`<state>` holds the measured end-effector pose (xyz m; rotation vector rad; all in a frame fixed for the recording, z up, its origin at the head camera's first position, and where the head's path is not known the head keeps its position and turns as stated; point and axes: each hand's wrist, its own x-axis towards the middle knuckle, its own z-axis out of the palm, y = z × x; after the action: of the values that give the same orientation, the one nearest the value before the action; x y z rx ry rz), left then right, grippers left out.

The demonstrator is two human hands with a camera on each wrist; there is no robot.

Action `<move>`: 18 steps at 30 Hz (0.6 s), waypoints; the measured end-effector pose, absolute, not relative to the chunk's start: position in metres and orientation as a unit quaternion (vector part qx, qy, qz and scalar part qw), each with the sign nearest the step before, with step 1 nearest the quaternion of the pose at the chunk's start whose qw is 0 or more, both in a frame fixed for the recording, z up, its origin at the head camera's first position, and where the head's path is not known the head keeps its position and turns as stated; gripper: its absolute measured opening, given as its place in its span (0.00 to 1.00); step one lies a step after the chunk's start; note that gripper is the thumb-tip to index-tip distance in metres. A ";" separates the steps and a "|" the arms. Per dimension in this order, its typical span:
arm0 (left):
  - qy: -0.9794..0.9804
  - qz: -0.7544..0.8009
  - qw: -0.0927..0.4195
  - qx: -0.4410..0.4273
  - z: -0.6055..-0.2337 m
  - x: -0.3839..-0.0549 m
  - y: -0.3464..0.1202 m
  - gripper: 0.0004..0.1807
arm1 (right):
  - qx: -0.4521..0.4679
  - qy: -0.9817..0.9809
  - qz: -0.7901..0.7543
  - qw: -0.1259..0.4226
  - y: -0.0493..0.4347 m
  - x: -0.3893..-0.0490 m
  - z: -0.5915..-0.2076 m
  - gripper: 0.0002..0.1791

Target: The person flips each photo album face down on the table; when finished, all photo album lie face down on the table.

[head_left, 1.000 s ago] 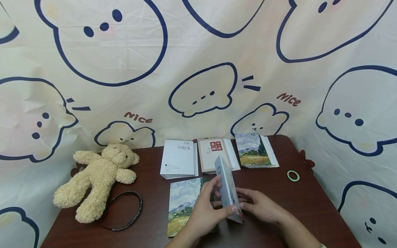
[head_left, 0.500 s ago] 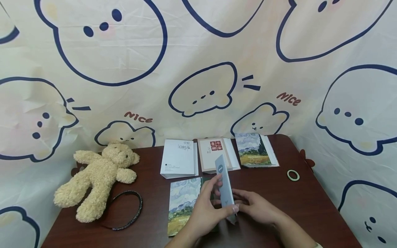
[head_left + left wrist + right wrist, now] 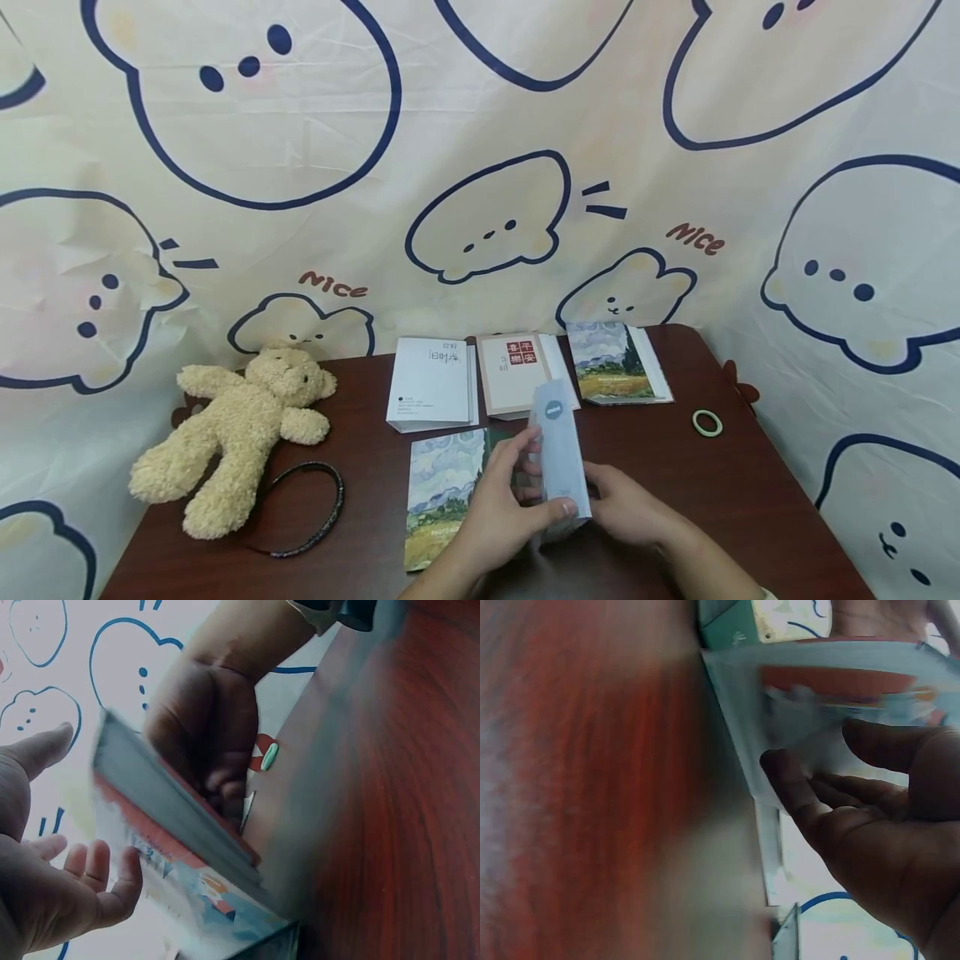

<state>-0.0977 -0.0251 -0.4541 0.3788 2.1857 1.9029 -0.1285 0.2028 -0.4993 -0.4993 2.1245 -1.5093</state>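
Observation:
Upright in front of me stands a thick photo album, its pale blue-grey spine with a round dark mark turned toward the head camera. The left wrist view shows the album's grey side between red cover edges, and a colourful picture on the cover. My right hand holds the album from its right side, its fingertips partly hidden behind it. Beside the album, my left hand has its thumb and loosely bent fingers spread. Under and left of that hand lies a landscape-covered photo album.
Along the back edge stand a white album, a cream album with red squares and a landscape album. A teddy bear and a black headband lie at left. A pale green ring lies at right.
The upright album has turned, so its spine now faces the head camera more squarely. My right hand has shifted with it, its fingers now more behind the album. My left hand has barely moved.

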 end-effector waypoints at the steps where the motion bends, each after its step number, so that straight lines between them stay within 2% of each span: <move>1: 0.742 0.648 0.114 0.128 -0.455 -0.098 -0.025 0.47 | -0.184 0.780 -0.551 0.234 0.204 -0.128 -0.497 0.22; 6: 0.753 0.632 0.133 0.122 -0.460 -0.098 -0.023 0.49 | -0.170 0.786 -0.552 0.220 0.209 -0.126 -0.483 0.22; 18: 0.770 0.611 0.143 0.120 -0.468 -0.098 -0.023 0.46 | -0.138 0.788 -0.569 0.189 0.219 -0.124 -0.469 0.33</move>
<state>-0.0980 -0.0226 -0.4679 0.3454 2.2202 1.7610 -0.1236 0.2185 -0.4692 -0.3871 2.2158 -1.6009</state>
